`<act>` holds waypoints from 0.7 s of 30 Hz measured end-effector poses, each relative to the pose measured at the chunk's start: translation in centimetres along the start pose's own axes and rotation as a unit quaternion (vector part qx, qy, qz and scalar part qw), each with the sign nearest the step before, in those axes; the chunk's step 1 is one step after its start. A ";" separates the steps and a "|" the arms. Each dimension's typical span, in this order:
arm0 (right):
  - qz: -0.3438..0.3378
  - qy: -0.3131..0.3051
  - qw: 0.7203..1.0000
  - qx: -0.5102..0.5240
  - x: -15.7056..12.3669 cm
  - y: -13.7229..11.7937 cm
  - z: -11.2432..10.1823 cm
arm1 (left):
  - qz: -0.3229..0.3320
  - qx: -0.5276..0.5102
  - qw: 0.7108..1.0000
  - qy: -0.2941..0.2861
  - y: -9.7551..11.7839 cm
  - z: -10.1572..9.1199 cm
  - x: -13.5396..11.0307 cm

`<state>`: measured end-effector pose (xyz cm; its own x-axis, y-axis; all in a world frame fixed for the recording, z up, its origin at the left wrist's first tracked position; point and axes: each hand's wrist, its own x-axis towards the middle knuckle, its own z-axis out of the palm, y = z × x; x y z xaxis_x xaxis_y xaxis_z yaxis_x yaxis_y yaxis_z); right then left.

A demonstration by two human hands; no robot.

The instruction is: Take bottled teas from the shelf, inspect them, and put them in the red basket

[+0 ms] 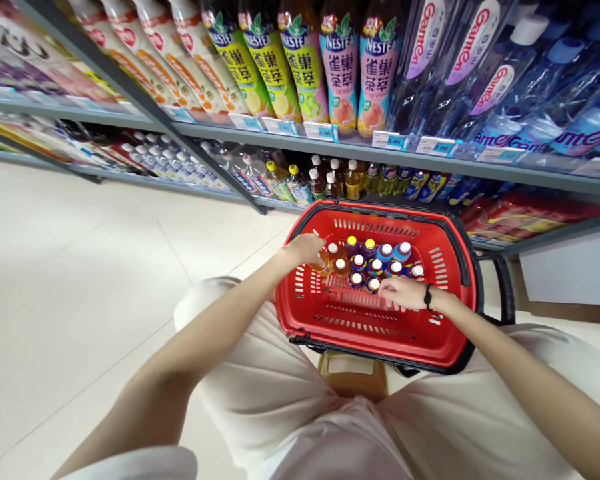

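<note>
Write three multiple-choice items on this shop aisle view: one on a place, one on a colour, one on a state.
1. Where do the small bottles near the hands stand?
A. On the floor
B. Inside the basket
C. On the top shelf

2. What colour is the basket?
A. Red
B. Green
C. White

3. What is the left hand doing?
A. Hanging free at the person's side
B. Resting on a shelf edge
C. Closed on an amber bottle at the end of the cluster

Answers:
1 B: the capped bottles stand upright in a cluster within the basket walls.
2 A: its slotted walls and floor are red, with a black rim.
3 C: the fingers wrap that bottle's top, while the right hand lies over the nearest bottles.
</note>
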<state>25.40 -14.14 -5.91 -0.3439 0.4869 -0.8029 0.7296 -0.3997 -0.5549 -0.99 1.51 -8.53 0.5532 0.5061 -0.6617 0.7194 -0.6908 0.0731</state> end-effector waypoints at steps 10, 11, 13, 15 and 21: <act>0.017 0.047 0.969 -0.240 -1.1 0.0 -0.2 | -0.051 0.014 0.997 -0.048 2.2 4.0 4.3; 0.020 0.050 0.965 -0.255 -1.3 0.1 -0.1 | -0.055 0.016 0.997 -0.049 2.3 4.2 4.5; 0.032 0.056 0.958 -0.280 -1.6 0.1 0.0 | -0.067 0.018 0.997 -0.045 2.3 4.7 4.8; 0.050 0.060 0.950 -0.302 -1.9 0.0 0.1 | -0.082 0.018 0.996 -0.042 2.2 5.1 5.1; 0.076 0.039 0.939 -0.333 -2.1 -0.9 0.1 | -0.113 0.015 0.993 -0.034 2.1 6.7 5.4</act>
<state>25.40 -14.87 -3.72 -0.1805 0.5298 -0.8287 0.9836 0.0929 -0.1549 0.66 -0.64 -16.90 0.3491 0.6149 -0.7072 0.8088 -0.5788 -0.1039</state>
